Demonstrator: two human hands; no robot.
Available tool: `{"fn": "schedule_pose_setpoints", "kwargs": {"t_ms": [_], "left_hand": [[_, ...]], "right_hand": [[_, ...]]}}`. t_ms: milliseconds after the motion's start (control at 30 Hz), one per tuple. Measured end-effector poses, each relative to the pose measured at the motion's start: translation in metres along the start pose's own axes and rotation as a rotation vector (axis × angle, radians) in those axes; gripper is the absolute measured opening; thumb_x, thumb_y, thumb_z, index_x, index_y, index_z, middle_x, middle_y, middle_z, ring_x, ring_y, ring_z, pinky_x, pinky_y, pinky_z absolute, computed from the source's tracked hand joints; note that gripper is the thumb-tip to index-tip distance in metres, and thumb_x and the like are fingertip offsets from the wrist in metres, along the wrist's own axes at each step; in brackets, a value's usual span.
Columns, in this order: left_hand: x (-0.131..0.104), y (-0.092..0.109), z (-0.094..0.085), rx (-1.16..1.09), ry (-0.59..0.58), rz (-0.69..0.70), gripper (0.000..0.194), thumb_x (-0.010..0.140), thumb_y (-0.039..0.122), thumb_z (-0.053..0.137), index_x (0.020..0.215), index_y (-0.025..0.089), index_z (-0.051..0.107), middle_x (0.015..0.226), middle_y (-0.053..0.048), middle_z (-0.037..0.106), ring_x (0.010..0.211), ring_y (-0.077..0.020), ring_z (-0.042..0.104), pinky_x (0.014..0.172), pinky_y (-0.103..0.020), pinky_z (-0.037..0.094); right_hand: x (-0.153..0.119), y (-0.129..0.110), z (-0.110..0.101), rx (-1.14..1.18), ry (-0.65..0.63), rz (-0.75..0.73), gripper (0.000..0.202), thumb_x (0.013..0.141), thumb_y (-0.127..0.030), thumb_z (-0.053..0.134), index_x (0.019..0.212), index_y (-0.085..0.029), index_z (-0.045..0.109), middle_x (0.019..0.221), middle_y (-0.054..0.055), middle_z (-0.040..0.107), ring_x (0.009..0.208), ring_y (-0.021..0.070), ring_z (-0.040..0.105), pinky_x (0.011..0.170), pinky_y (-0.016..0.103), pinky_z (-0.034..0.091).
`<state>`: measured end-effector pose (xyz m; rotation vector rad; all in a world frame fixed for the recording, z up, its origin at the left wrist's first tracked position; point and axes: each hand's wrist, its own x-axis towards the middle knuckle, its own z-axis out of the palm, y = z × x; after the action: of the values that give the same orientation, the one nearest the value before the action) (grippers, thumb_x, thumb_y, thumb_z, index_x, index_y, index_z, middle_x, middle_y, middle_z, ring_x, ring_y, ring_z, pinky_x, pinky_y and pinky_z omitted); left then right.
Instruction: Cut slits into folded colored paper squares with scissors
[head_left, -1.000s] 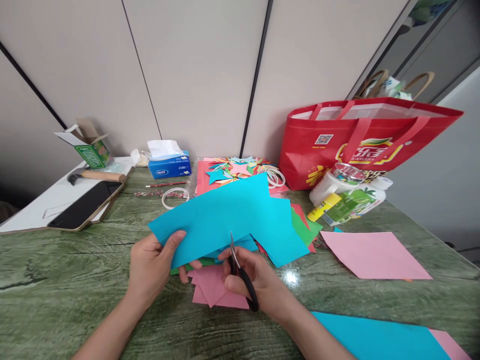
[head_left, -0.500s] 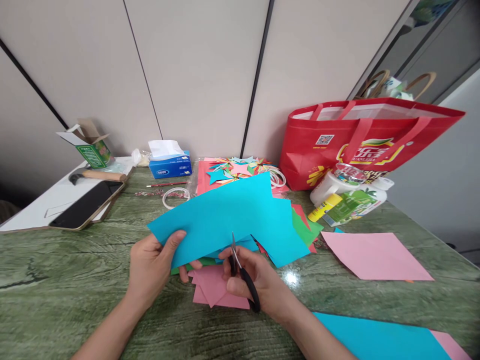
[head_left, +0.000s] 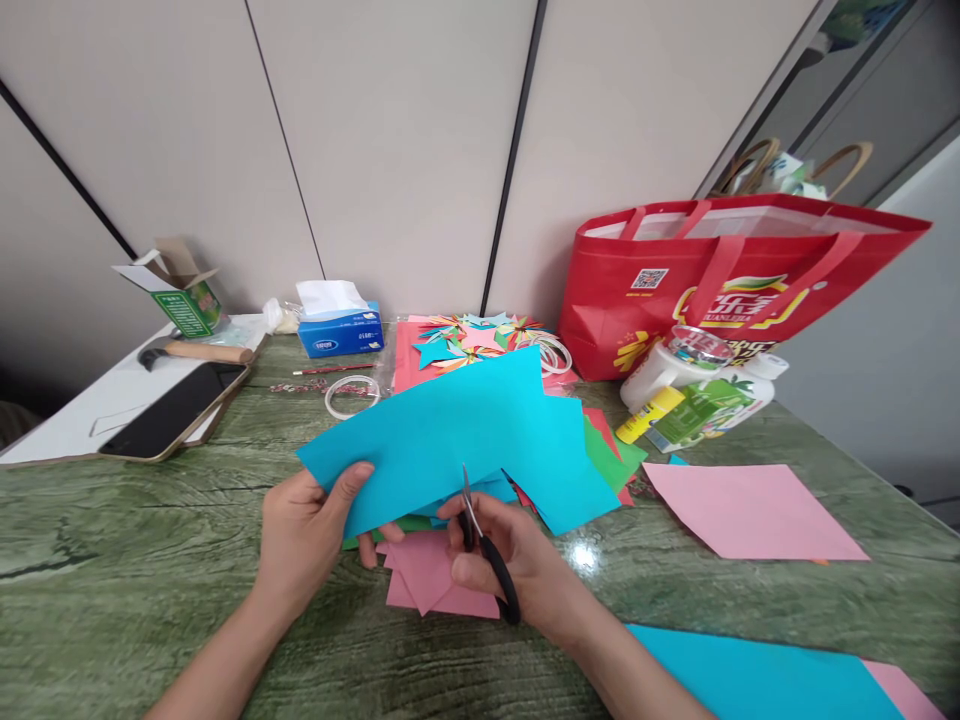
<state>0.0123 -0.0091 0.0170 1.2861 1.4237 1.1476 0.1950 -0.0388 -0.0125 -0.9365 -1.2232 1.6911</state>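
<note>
My left hand (head_left: 315, 520) pinches the lower left end of a blue sheet of paper (head_left: 442, 430), thumb on top and fingers beneath. Black-handled scissors (head_left: 489, 550) are in my right hand (head_left: 517, 560), fingers through the loops. Their blades point up and away from me, at the sheet's lower edge; whether they are parted I cannot make out. Below the sheet lie pink paper pieces (head_left: 442, 585) on the table. Green and red pieces (head_left: 611, 455) stick out from under its right side.
Pink paper (head_left: 750, 510) and another blue sheet (head_left: 750, 670) lie at the right. A glue stick (head_left: 649, 415) leans by white bottles, before a red bag (head_left: 637, 300). Behind are paper stars (head_left: 439, 352) and a tissue box (head_left: 341, 330). A phone (head_left: 176, 410) and hammer (head_left: 195, 350) are left.
Almost nothing differs. The blue sheet, both hands and the scissors hold nearly the same place, with only a very slight shift.
</note>
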Motion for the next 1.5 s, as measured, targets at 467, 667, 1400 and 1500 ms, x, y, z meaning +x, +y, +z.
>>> {"fn": "schedule_pose_setpoints", "kwargs": {"t_ms": [467, 667, 1400, 1500], "left_hand": [[0.0012, -0.0028, -0.0005, -0.035, 0.006, 0.028, 0.024, 0.071, 0.035, 0.056, 0.055, 0.019, 0.050, 0.041, 0.002, 0.061, 0.025, -0.0171, 0.050, 0.026, -0.027, 0.041], [0.0003, -0.0033, 0.0001, -0.046, 0.037, 0.037, 0.025, 0.072, 0.035, 0.055, 0.053, 0.019, 0.049, 0.040, 0.002, 0.060, 0.023, -0.0164, 0.049, 0.025, -0.027, 0.040], [0.0007, -0.0024, -0.0009, -0.051, 0.010, 0.023, 0.024, 0.073, 0.032, 0.054, 0.053, 0.019, 0.050, 0.039, 0.001, 0.060, 0.024, -0.0168, 0.049, 0.025, -0.026, 0.039], [0.0000, -0.0013, -0.0003, -0.049, 0.004, 0.022, 0.025, 0.073, 0.032, 0.054, 0.052, 0.019, 0.050, 0.038, 0.001, 0.060, 0.023, -0.0166, 0.049, 0.024, -0.026, 0.039]], "right_hand": [[-0.0006, 0.0024, -0.0028, 0.001, -0.028, 0.018, 0.042, 0.062, -0.036, 0.072, 0.094, -0.016, 0.054, 0.076, 0.000, 0.045, 0.066, 0.0101, 0.041, 0.058, 0.022, 0.033], [0.0002, 0.0025, -0.0017, 0.014, -0.028, 0.024, 0.042, 0.061, -0.035, 0.073, 0.093, -0.016, 0.053, 0.076, -0.001, 0.045, 0.066, 0.0098, 0.041, 0.057, 0.022, 0.033], [-0.0002, 0.0038, -0.0028, -0.013, -0.023, 0.004, 0.041, 0.062, -0.038, 0.072, 0.092, -0.016, 0.054, 0.074, -0.001, 0.044, 0.064, 0.0097, 0.040, 0.056, 0.022, 0.032], [-0.0003, 0.0021, -0.0019, -0.019, -0.017, -0.005, 0.041, 0.062, -0.039, 0.071, 0.091, -0.016, 0.054, 0.071, -0.002, 0.044, 0.061, 0.0093, 0.039, 0.055, 0.022, 0.031]]}}
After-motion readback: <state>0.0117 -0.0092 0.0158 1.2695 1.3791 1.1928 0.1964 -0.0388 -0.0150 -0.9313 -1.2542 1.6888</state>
